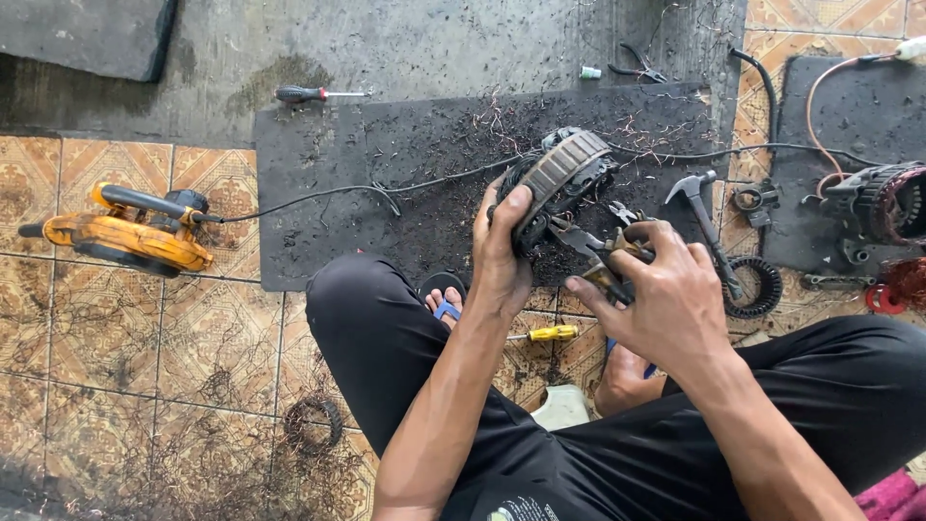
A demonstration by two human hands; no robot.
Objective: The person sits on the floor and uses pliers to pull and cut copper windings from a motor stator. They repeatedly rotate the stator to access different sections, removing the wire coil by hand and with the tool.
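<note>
My left hand grips a ring-shaped motor stator, holding it tilted above a black rubber mat. My right hand is closed on a pair of pliers whose jaws reach into the lower edge of the stator. Both forearms come up from the bottom of the view, over my knees in black trousers. Bits of copper wire lie scattered on the mat around the stator.
An orange power tool lies on the tiled floor at left, its cord running across the mat. A hammer, a toothed ring, two screwdrivers, small pliers and another stator lie around.
</note>
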